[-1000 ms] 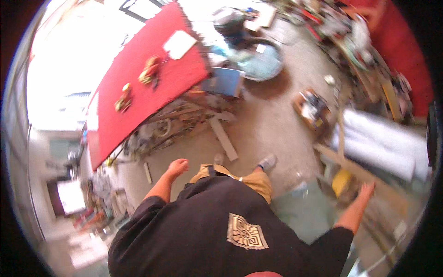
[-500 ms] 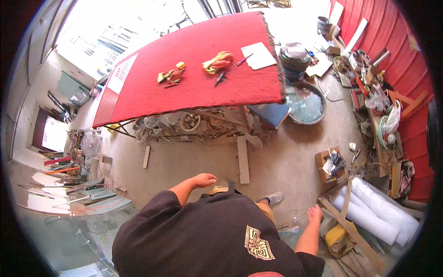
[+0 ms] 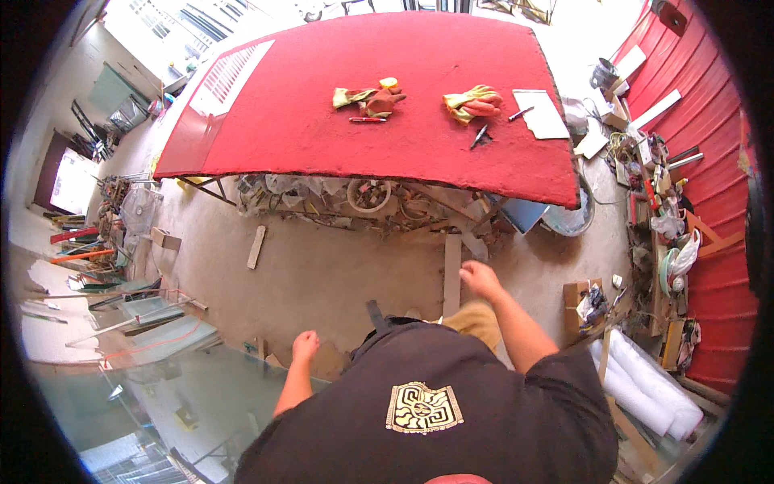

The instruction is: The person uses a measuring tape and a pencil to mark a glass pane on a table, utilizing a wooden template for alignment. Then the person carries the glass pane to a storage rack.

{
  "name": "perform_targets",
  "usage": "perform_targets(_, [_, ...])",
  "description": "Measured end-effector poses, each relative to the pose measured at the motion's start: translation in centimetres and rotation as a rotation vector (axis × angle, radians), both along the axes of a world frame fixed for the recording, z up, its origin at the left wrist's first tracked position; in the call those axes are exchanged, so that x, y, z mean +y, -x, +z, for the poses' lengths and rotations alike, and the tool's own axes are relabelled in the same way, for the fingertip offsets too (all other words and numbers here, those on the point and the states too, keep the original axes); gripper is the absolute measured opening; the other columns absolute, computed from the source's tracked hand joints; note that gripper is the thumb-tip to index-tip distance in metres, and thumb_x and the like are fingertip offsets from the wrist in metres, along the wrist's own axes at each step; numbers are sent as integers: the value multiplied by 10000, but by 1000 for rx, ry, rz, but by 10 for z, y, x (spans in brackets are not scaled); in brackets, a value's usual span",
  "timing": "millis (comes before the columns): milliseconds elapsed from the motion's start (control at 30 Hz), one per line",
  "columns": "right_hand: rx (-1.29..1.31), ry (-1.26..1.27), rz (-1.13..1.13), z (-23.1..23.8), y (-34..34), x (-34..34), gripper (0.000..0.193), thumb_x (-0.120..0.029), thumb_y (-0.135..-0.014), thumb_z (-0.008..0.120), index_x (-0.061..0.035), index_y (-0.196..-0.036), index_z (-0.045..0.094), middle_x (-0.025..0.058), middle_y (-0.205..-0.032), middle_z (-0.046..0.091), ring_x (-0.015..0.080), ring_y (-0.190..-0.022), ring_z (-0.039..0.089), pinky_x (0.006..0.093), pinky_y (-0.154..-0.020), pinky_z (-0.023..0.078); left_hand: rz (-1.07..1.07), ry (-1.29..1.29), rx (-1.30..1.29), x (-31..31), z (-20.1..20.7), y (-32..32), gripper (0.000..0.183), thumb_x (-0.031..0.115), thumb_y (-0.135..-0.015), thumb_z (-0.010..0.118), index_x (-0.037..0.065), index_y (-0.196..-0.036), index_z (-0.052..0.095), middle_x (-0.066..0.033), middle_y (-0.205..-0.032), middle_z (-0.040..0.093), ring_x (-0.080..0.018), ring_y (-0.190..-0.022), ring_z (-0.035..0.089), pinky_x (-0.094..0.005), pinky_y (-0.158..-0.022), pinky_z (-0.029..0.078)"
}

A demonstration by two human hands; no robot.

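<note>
My left hand (image 3: 305, 347) hangs in the air by my left side, its fingers curled and no object visible in it. My right hand (image 3: 481, 278) is raised in front of my body, fingers bent inward, with nothing seen in its grip. It is over the floor, near a wooden board (image 3: 451, 276) leading under the table. Ahead stands the table with a red cloth top (image 3: 290, 113). On it lie two pairs of work gloves (image 3: 379, 101), a red pen (image 3: 368, 120), a dark pen or marker (image 3: 479, 137), another pen (image 3: 521, 114) and white paper (image 3: 542, 113).
Scrap and a white bucket (image 3: 368, 195) fill the space under the table. Glass sheets (image 3: 161, 339) lie at left, beyond them a fan (image 3: 140, 210). On the right are a cardboard box (image 3: 577, 306), white foam rolls (image 3: 653, 387) and clutter along a red wall (image 3: 709, 121).
My right arm has swung forward and my left arm back. The table and its contents have shifted rightward in the picture as my view turned and my body moved.
</note>
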State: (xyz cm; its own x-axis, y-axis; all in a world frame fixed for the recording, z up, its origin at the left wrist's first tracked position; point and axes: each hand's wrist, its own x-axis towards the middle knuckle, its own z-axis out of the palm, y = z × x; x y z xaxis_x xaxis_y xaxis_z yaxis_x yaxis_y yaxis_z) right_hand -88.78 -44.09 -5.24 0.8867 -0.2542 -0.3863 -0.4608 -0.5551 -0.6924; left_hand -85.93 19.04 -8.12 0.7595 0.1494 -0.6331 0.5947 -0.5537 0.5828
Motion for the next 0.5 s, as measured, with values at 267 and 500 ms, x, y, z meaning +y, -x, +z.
perform_targets(267, [-243, 250, 242, 79, -215, 35, 461, -295, -952, 709, -74, -1352, 645, 171, -1237, 718, 369, -1191, 656, 470, -1023, 531, 26, 61, 249, 15, -24, 48, 266, 272, -1075, 610, 87, -1249, 689, -70, -1050, 753, -154, -828, 701, -322, -640, 542])
perform_targets(500, [-564, 483, 304, 94, -468, 22, 590, -201, -908, 726, -54, -1453, 554, 174, -1390, 629, 380, -1309, 571, 478, -1121, 476, -194, 179, 186, -70, 0, 7, 307, 284, -1081, 617, 86, -1309, 670, -76, -1113, 754, -150, -912, 706, -324, -724, 556])
